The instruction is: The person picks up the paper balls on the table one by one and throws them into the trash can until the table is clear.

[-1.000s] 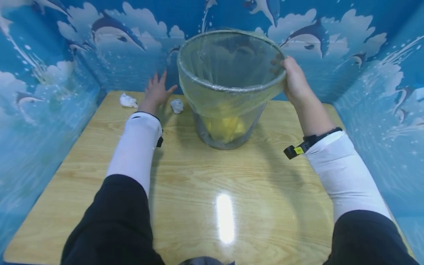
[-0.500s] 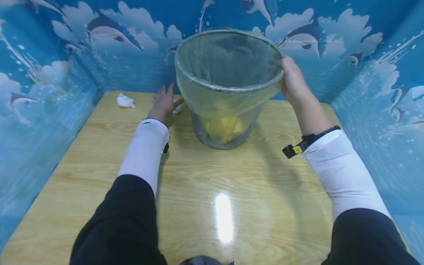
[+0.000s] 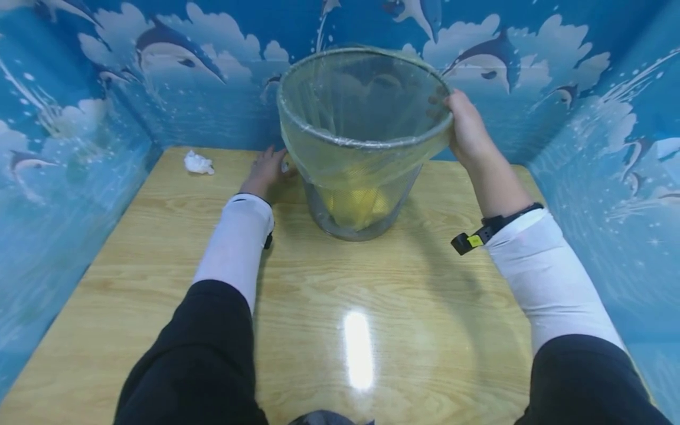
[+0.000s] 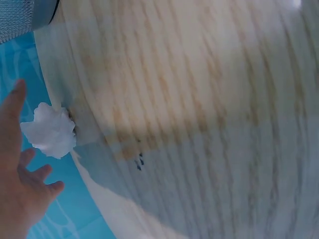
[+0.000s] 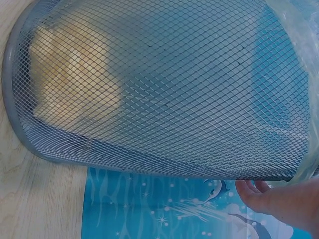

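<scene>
A mesh wastebasket (image 3: pixel 366 143) with a thin yellowish plastic liner (image 3: pixel 329 162) folded over its rim stands at the back of the table. My right hand (image 3: pixel 470 131) grips the rim on the right side, fingers showing through the liner. Just left of the basket, my left hand (image 3: pixel 264 171) reaches down to a crumpled white paper ball (image 4: pixel 51 130), mostly hidden by the hand in the head view. From the left wrist, that hand (image 4: pixel 25 184) shows thumb and fingers spread apart on either side of the ball. Something yellow (image 5: pixel 75 74) is visible inside the basket through the mesh.
A second crumpled piece of paper (image 3: pixel 199 163) lies further left near the table's back edge. The wooden table (image 3: pixel 297 283) is enclosed by blue dolphin-print walls (image 3: pixel 212 112) at the back and sides.
My left hand has moved right and lowered onto the paper ball beside the basket, its fingers less spread. The right hand keeps its grip on the rim.
</scene>
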### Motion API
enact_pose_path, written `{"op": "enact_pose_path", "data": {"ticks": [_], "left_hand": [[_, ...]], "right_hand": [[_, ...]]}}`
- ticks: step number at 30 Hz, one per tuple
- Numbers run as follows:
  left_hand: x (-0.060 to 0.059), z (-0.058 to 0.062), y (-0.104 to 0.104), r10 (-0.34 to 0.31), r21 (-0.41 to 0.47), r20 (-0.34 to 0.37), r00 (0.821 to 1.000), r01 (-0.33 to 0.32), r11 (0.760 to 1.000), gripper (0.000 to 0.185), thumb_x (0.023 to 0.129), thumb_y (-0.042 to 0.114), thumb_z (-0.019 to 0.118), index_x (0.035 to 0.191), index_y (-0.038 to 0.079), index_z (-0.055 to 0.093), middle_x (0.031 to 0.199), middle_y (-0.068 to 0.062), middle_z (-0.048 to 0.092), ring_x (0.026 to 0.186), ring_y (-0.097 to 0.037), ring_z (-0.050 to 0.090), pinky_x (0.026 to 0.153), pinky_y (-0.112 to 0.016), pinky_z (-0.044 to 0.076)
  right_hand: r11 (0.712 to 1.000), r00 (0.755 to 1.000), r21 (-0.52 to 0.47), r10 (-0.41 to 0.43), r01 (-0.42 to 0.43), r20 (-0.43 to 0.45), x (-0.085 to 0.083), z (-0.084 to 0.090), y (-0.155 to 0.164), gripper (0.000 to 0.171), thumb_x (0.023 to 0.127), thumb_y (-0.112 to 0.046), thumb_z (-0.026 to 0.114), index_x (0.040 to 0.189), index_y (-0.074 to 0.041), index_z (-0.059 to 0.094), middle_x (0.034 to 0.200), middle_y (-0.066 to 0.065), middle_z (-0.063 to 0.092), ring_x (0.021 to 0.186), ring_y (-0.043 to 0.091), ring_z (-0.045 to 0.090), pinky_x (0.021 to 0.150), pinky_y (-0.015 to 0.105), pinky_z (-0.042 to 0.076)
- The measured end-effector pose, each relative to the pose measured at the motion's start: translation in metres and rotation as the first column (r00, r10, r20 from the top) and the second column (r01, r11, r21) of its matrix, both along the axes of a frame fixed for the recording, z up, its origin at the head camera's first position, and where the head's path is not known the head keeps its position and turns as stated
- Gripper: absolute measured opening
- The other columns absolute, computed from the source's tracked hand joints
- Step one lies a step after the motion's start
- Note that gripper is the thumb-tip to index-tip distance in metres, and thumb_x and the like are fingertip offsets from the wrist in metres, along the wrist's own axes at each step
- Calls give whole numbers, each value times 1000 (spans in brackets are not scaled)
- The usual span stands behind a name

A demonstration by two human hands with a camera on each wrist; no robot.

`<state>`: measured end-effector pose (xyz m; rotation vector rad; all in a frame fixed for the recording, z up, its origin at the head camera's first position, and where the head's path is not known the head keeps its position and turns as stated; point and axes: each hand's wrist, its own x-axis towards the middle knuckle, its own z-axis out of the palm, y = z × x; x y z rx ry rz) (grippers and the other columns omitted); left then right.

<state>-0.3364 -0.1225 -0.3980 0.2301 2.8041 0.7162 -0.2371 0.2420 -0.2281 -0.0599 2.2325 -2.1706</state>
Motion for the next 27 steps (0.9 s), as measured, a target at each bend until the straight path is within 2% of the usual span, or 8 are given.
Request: {"op": "enact_pose_path", "data": {"ticks": [6,11,17,22,27], "left_hand": [[1,-3,0,-10,-25,2,1000,10,1000,64,101,32,50,156,21,20,162,-14,10,149,-36,8,119,-54,12],[-1,-6,-3,-28,-17,7,1000,28,999,59,101,20,49,154,16,25,159,-15,20,146,-36,20,118,-52,20],[2,-3,-3,-57,-23,8,998,57,998,55,99,17,49,151,9,33,154,-20,30,142,-39,28,117,-52,23],[2,-4,-4,-42,-4,41,998,42,999,53,99,18,49,149,10,36,154,-17,32,143,-36,27,117,-51,22],[2,-6,-5,-68,-41,8,998,69,997,49,98,18,50,145,7,43,150,-19,38,141,-37,31,116,-50,24]], "right_hand": [[1000,1000,-20,-1,1,-18,0,-2,0,49,99,-24,27,145,-7,30,135,4,32,114,18,45,108,33,34],[1000,1000,-5,-10,9,-9,0,-2,0,51,100,-25,27,148,-9,27,138,4,31,117,18,43,109,33,34],[1000,1000,6,-10,10,-10,1,0,0,51,100,-24,27,149,-9,26,139,5,29,118,18,42,110,34,33],[1000,1000,4,0,0,-8,2,0,0,51,100,-25,26,149,-10,24,140,5,29,122,20,40,112,35,32],[1000,1000,17,0,0,-11,1,0,0,52,100,-24,26,149,-9,23,142,5,28,126,22,38,113,36,31]]}}
